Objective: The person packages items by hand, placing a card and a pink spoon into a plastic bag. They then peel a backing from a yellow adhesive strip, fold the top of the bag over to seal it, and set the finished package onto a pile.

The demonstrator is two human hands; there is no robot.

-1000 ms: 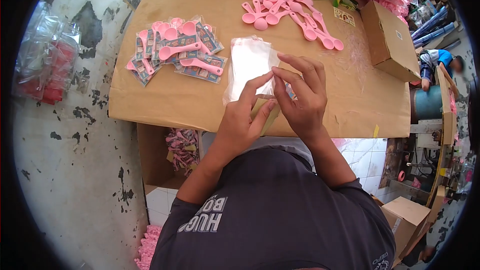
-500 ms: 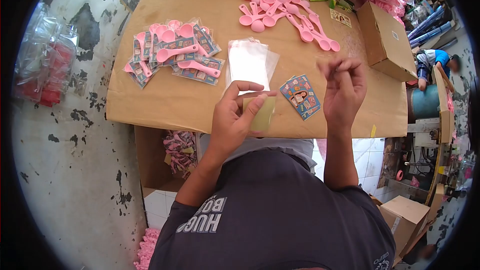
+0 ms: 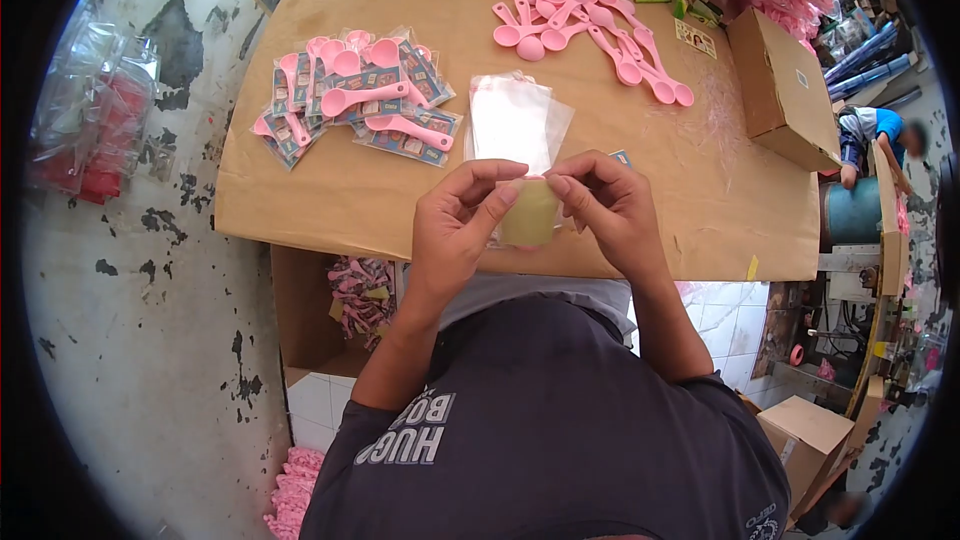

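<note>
HELD: small olive-yellow flat square sheet (image 3: 528, 216) is pinched by left hand (image 3: 455, 232) and right hand (image 3: 612, 212), both closed on it | PLACE: over near edge of brown paper-covered desk (image 3: 330, 202) | BEHIND: stack of clear plastic bags (image 3: 515, 118) is seen just beyond

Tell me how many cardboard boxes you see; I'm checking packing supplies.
3. One box sits on the table at far right; an open box stands under its near edge; a third box on the floor, lower right. More may be hidden.
</note>
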